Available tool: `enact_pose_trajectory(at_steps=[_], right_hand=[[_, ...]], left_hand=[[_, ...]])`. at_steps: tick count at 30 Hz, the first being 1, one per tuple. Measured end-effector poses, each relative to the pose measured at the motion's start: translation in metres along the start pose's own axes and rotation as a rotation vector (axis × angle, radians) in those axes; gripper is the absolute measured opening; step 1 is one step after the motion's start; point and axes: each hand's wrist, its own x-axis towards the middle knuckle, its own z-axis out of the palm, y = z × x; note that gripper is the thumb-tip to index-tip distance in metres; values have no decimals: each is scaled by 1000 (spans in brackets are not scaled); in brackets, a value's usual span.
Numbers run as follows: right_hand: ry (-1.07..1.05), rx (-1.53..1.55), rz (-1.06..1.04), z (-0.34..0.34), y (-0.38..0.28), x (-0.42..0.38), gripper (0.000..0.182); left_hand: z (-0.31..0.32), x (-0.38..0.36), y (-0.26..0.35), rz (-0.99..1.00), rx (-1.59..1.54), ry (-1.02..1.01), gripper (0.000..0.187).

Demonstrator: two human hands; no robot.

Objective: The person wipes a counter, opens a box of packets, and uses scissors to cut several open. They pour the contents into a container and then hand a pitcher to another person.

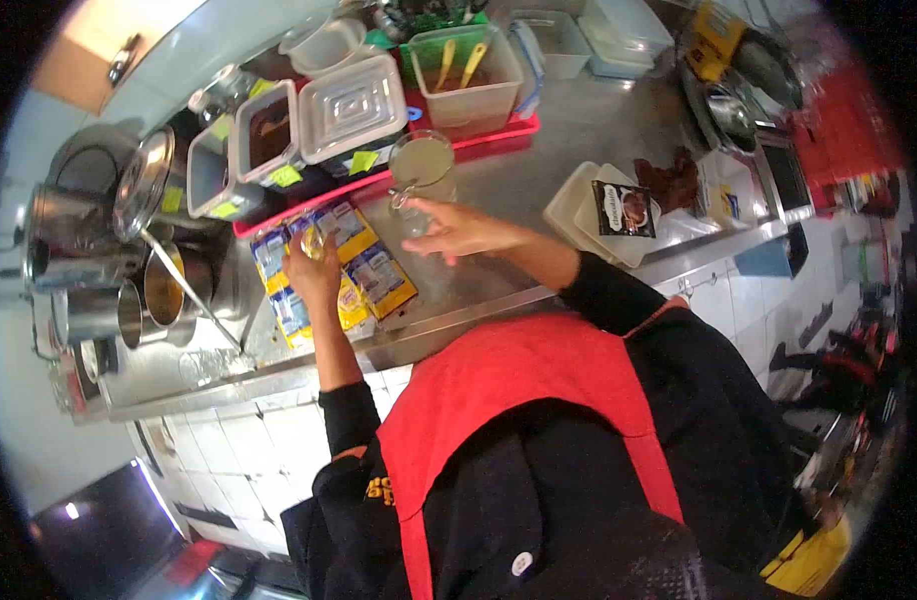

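Note:
My left hand (313, 268) is closed around a small, shiny, clear-and-yellowish thing (312, 241) whose kind I cannot tell. It is held over several blue-and-yellow packets (379, 277) laid out on the steel counter. My right hand (461, 230) is open, its fingers apart and pointing left. Its fingertips are right by the handle of a clear glass pitcher (425, 168), which appears to hold pale, cloudy contents.
A red tray (489, 142) at the back carries lidded tubs and a clear container (467, 90) with yellow-handled utensils. To the right, a dark chocolate packet (625, 208) lies on pale plastic lids. Steel pots (166, 285) and a long ladle (194, 290) stand at left.

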Motion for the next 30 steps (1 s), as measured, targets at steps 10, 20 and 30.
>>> enact_pose_trajectory(at_steps=[10, 20, 30], right_hand=[[361, -99, 185, -1, -14, -19, 44], [521, -532, -158, -66, 30, -37, 39], [713, -161, 66, -174, 28, -145, 35]], left_hand=[[-21, -13, -18, 18, -22, -50, 44], [-16, -9, -2, 30, -2, -37, 38], [-14, -22, 12, -125, -88, 70, 37]])
